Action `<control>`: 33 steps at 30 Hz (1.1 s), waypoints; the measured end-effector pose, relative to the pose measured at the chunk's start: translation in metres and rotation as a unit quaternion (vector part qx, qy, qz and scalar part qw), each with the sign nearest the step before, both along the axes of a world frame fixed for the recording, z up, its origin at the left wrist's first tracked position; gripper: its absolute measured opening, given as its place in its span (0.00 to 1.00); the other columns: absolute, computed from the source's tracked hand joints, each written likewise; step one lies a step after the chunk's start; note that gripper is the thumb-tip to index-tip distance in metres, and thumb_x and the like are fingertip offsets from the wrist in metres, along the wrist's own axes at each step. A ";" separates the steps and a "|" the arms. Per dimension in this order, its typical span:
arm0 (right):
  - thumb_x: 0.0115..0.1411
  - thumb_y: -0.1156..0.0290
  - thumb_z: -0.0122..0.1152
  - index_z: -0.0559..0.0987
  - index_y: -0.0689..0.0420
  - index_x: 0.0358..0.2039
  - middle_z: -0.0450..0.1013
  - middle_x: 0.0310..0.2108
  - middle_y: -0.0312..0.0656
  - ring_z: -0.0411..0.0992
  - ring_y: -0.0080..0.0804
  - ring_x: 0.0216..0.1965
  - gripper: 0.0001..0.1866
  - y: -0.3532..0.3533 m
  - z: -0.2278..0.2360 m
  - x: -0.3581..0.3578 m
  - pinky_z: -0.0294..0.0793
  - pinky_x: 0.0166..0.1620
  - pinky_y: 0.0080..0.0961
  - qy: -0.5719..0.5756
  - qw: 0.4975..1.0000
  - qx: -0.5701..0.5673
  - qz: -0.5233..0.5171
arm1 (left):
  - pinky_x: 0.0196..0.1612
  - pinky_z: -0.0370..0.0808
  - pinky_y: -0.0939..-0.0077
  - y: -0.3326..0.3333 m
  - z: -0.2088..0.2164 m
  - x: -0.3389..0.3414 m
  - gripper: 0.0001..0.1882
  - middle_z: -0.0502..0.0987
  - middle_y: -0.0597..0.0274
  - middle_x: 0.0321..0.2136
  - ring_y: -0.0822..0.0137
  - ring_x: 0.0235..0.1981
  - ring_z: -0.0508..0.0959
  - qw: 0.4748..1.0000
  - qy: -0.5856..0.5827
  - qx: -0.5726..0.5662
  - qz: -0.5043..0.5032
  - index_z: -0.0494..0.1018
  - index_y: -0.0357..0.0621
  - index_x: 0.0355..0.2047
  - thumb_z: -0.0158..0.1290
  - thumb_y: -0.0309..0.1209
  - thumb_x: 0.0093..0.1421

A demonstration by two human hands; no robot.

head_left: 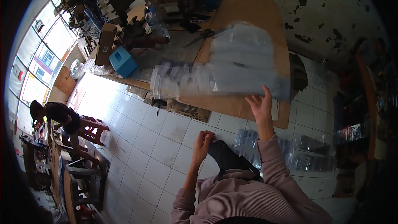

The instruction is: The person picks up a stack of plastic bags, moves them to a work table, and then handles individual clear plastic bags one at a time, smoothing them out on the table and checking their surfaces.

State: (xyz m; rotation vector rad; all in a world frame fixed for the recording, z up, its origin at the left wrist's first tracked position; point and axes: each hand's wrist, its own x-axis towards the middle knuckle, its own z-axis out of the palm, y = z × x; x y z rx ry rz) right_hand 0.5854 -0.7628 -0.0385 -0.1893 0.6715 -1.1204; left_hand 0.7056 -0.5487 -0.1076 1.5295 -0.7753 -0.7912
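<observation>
My right hand (261, 107) reaches over the near edge of the workbench with its fingers apart. Its fingertips are at the lower edge of a clear plastic sheet (244, 76); I cannot tell whether they touch it. This sheet lies on a large piece of brown cardboard (232, 10) covering the right part of the bench. To its left, a row of clear plastic pieces (178, 79) overlaps the bench edge. In front of my body, my left hand (202, 144) hangs with curled fingers. Whatever is in it, if anything, is too small to make out.
A light blue box (122, 62), a scissors-like tool (200, 36) and a plastic bottle (157, 23) are on the cluttered bench. A black clamp (158, 103) hangs at its edge. Clear plastic pieces (311, 161) lie low on the right. Far left, another person (62, 116) bends beside a red stool (93, 129).
</observation>
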 end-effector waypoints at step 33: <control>0.52 0.68 0.55 0.69 0.62 0.39 0.68 0.38 0.42 0.66 0.35 0.41 0.16 -0.060 -0.066 0.114 0.66 0.46 0.32 0.017 0.972 0.053 -0.230 | 0.36 0.66 0.62 -0.290 0.061 0.206 0.30 0.68 0.42 0.27 0.47 0.32 0.70 0.818 -0.388 0.029 -0.423 0.63 0.28 0.31 0.50 0.50 0.49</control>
